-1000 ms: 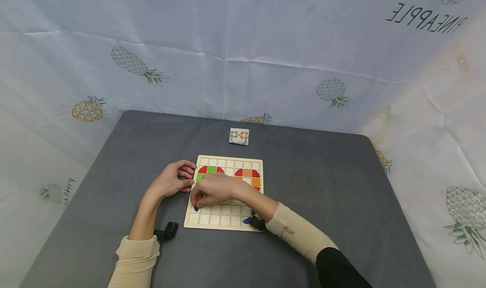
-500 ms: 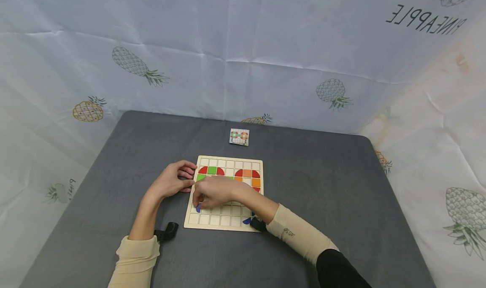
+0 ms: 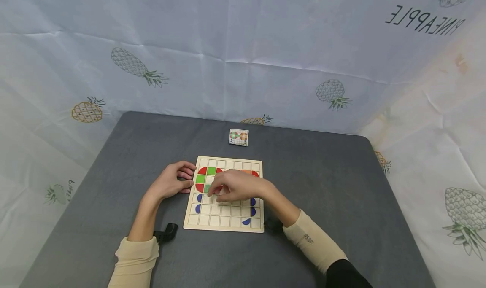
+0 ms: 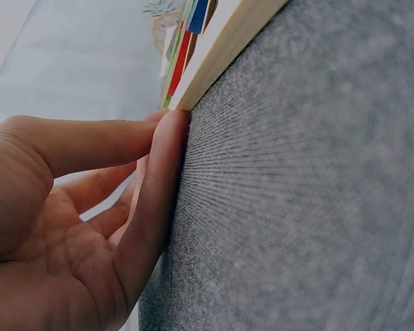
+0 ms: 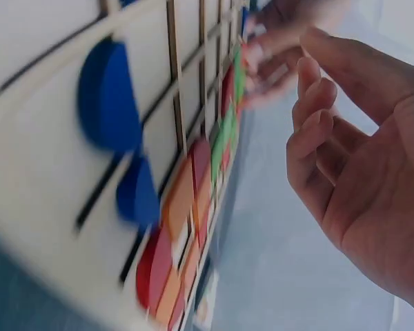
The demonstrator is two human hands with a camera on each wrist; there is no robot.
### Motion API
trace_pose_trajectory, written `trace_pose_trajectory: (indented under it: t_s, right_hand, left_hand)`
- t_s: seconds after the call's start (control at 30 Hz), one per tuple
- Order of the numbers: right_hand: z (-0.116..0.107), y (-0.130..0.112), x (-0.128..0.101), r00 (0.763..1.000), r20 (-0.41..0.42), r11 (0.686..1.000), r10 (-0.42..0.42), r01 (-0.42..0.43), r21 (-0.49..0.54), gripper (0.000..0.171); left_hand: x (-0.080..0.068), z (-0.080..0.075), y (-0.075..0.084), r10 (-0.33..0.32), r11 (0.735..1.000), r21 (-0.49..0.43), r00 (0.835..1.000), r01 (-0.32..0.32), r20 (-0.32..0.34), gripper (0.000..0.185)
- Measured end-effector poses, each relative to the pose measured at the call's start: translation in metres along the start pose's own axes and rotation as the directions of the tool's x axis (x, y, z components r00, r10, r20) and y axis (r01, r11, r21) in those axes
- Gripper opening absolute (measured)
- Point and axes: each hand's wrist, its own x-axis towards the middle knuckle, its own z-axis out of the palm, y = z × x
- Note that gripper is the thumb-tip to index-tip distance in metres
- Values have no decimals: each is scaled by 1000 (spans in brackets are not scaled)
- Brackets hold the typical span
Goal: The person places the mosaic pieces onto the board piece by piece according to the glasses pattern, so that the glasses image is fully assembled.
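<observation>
Grey table (image 3: 322, 187) — bare room rightward, left hand (image 3: 172, 181) fingers straight against board (image 3: 224, 220) edge, right hand (image 3: 237, 186) over grid — fingers loose, holding nothing

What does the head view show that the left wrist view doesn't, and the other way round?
Head only: the whole board with its grid of red, green, orange and blue pieces, the small card beyond it, and the right hand over the board's middle, nothing visibly held. Left wrist only: a close look at the fingers touching the board's edge where it meets the grey mat. Both: the left hand against the board's left side.
</observation>
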Motion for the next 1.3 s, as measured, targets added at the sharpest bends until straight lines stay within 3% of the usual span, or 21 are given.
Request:
trace_pose_trajectory:
  t_s: [0.33,0.73,0.97,1.3]
  right_hand:
    - [-9,18,-77,983,-135,990,128,-118,77,19]
    - [6,35,-162,937,-138,946,320,-309,100,19]
    - [13,48,-181,928,-123,931,350,-332,149,21]
    - [17,59,-188,920,-144,925,366,-342,167,18]
  left_hand:
    - [0,1,-1,1,1000,4,1000,-1,-2,44]
    - [-1,1,-1,-14,1000,5,1000,14,-4,45]
    - [0,1,-2,-15,1000,4,1000,15,-7,45]
    - [0,1,-1,-13,1000,4,1000,13,-6,45]
